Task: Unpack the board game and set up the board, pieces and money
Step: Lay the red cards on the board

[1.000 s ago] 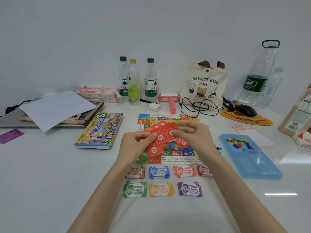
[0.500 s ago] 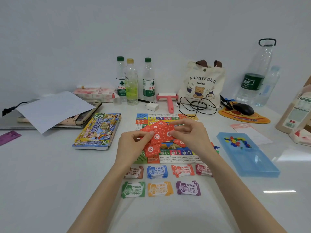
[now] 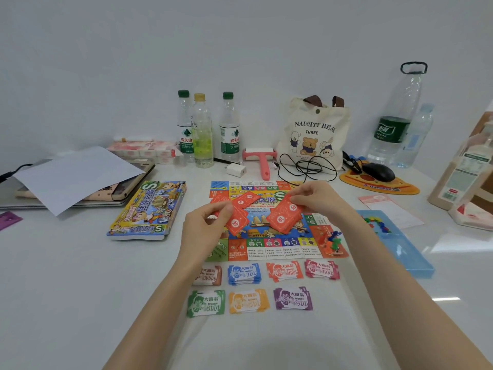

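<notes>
Fingers of your left hand pinch a fan of red paper cards; your right hand pinches a second red card bundle, just apart. Both hover above the colourful printed game board, which lies midway between the white counter's side edges. The right bundle, long axis slanting towards you, hangs directly over the board's middle, likely your next placement.

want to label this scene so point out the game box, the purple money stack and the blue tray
game box [image 3: 148, 209], head view, middle of its printed lid
purple money stack [image 3: 293, 299], head view, centre of the top note
blue tray [image 3: 405, 253], head view, bare part of its floor
</notes>
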`<state>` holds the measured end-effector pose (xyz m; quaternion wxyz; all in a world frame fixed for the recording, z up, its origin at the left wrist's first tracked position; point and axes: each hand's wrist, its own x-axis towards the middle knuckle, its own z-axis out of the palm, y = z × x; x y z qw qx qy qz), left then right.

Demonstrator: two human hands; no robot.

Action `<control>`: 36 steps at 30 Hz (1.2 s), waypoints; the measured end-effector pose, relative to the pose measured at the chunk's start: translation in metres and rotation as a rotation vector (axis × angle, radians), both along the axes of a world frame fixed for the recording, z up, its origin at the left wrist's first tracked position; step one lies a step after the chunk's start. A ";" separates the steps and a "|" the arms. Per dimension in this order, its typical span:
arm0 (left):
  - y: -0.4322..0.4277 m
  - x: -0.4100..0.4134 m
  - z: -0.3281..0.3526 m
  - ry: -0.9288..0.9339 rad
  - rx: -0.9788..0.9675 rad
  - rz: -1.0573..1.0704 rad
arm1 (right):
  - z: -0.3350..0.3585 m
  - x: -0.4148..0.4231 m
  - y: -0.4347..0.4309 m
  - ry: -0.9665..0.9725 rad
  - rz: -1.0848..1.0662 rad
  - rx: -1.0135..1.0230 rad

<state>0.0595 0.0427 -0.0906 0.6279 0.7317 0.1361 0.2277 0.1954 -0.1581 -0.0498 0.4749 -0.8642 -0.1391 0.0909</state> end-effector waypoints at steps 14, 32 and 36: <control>0.001 0.000 0.006 0.005 -0.104 0.004 | -0.018 0.044 0.006 0.146 -0.025 -0.237; 0.002 0.000 0.007 0.009 -0.150 0.004 | -0.031 0.041 0.016 -0.032 -0.072 -0.357; 0.002 -0.001 0.005 -0.009 -0.107 -0.007 | -0.032 0.037 0.017 -0.103 -0.085 -0.397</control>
